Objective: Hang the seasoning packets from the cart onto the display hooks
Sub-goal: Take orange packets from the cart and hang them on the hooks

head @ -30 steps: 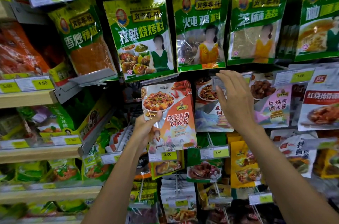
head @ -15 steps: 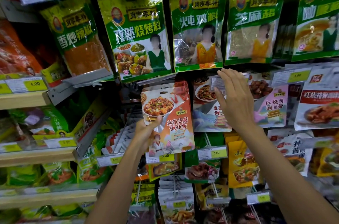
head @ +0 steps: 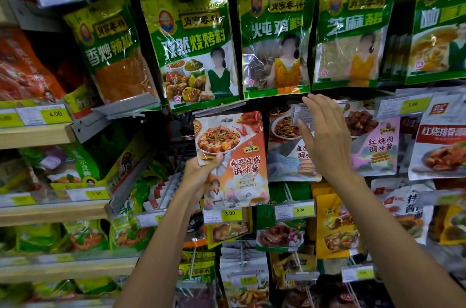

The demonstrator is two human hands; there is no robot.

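The hook meant for this packet is hidden. The seasoning packet (head: 234,161) covers the spot, so I cannot tell whether the hang hole (head: 227,119) at its top edge sits on anything. The packet is upright, orange and white, with a dish of tofu printed on it. It is held up in front of the display wall, just under the row of green packets (head: 194,55) and just left of a neighbouring blue-and-white packet (head: 285,159).

The left grip (head: 199,174) has it by the lower left edge, thumb pressed across the front and the other fingers behind, out of sight. The right grip (head: 327,146) is wide open and holds nothing: fingers straight and slightly spread, palm toward the wall, raised in front of the neighbouring packet. It covers much of that packet's print and part of a small label (head: 301,112) above it. Whether the fingertips touch anything I cannot tell.

Below the held packet a price tag (head: 228,214) reading 3.00 peeks out. More packets hang in rows beneath it, the lowest ones blurred. At the right edge the packets are cut off and smeared.

To the left, wooden shelves (head: 32,135) carry leaning bags behind yellow price labels (head: 54,114), one reading 4.00. A grey metal strip (head: 126,108) juts out from the shelf end. The wall behind the packets is dark — little can be made out there.
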